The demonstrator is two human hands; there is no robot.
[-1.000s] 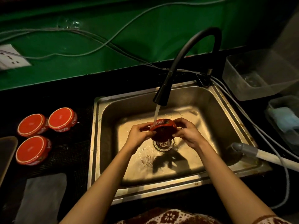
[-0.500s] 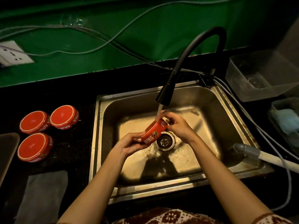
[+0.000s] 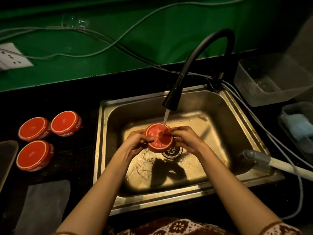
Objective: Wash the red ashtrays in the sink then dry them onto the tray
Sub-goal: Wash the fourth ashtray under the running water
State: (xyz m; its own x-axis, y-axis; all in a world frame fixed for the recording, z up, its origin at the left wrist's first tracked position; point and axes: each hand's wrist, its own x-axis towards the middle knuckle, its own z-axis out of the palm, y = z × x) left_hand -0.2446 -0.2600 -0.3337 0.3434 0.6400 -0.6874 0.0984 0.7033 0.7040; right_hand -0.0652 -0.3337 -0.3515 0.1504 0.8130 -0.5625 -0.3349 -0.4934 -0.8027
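Rinsing ashtray (image 3: pixel 159 139) flat-face up under tap stream (image 3: pixel 165 122), turned from on edge half a second ago | left grip (image 3: pixel 137 141) and right grip (image 3: pixel 184 141) pinching its rim over sink (image 3: pixel 237 116) drain | three ashtrays (image 3: pixel 49 136) wait on bench, left.
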